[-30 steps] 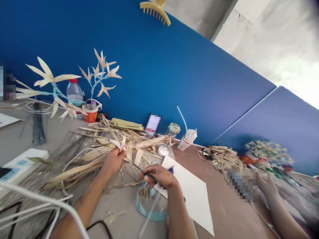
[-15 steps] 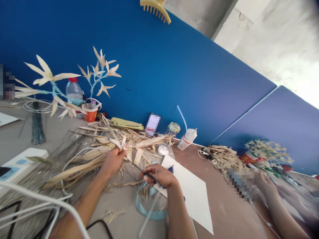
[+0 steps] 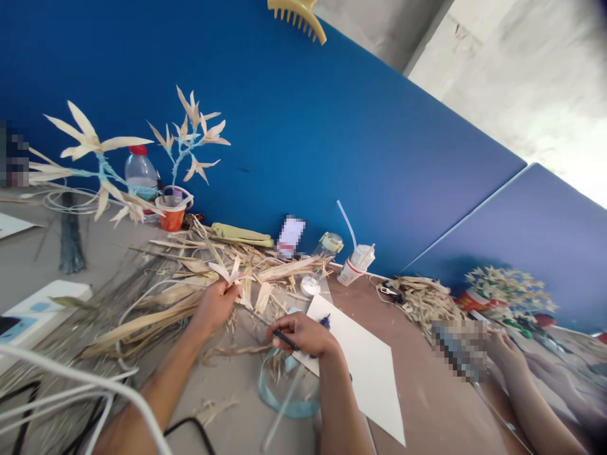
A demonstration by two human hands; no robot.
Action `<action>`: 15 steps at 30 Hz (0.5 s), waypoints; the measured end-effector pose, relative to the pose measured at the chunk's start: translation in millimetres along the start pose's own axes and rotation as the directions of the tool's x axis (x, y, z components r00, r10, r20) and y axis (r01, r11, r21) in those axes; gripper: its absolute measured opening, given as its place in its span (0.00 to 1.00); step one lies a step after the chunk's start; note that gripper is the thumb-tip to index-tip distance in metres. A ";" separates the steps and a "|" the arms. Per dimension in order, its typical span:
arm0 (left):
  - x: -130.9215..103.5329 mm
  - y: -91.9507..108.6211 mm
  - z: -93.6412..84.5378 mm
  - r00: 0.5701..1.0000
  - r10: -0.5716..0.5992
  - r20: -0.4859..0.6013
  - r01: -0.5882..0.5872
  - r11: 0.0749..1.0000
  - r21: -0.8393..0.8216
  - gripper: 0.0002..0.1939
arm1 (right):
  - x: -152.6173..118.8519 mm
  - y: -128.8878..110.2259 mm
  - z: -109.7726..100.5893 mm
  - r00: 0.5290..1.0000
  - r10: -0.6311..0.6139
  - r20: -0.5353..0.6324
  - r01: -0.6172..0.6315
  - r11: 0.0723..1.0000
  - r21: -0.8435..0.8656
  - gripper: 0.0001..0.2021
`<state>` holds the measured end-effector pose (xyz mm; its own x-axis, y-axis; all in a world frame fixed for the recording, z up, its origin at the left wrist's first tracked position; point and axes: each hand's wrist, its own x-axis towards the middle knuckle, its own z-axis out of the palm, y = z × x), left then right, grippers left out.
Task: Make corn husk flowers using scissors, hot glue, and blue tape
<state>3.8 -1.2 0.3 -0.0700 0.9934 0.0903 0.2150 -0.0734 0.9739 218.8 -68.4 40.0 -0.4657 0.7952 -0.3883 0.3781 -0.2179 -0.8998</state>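
My left hand (image 3: 219, 308) is closed, pinching the base of a small flower (image 3: 229, 272) with pale, pointed husk petals. Just to the right, my right hand (image 3: 300, 333) is closed on a thin dark stick-like tool (image 3: 286, 340), whose exact kind I cannot make out. A thin line runs between the two hands; whether it is part of the tool or a stem is unclear. Dry husk strips (image 3: 156, 316) lie under and around my left hand. Beneath my right wrist is a loop of light blue ribbon (image 3: 270, 401), beside a white sheet (image 3: 374, 379).
Husk flowers on blue-wrapped stems (image 3: 102, 158) stand at the left near a red-and-white cup (image 3: 171, 218). White cables (image 3: 71, 373) cross the lower left by a power strip (image 3: 52, 303). A phone (image 3: 290, 237) leans on the blue partition (image 3: 284, 126). Another person's hand (image 3: 507, 354) is at right.
The dark tool in my right hand has shifted slightly, and the line between my hands looks thinner and paler. Both hands stay almost in place, with the flower still in my left.
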 end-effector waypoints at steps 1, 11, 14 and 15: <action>0.7 -0.3 -0.6 1.000 -0.002 -0.002 0.002 1.000 -0.013 0.17 | -0.7 0.0 -0.3 1.000 0.005 0.007 -0.005 1.000 -0.012 0.13; -3.4 7.1 -0.8 0.982 -0.150 -0.113 0.112 0.951 -0.290 0.20 | 5.9 3.2 3.5 0.929 -0.075 -0.362 -0.035 0.957 -0.287 0.16; -5.4 6.5 3.6 0.984 -0.158 -0.077 0.122 0.931 -0.343 0.18 | 11.6 -1.7 11.8 0.848 -0.163 -0.504 -0.139 0.850 -0.509 0.12; -6.0 5.8 5.3 0.985 -0.161 -0.063 0.130 0.930 -0.343 0.18 | 12.9 -3.7 14.8 0.831 -0.168 -0.531 -0.195 0.806 -0.559 0.12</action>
<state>10.6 -7.1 4.3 -0.1646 0.9849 -0.0542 -0.1427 0.0306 0.9893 199.5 -65.7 35.4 -0.0259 0.9975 -0.0660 0.8429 -0.0137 -0.5379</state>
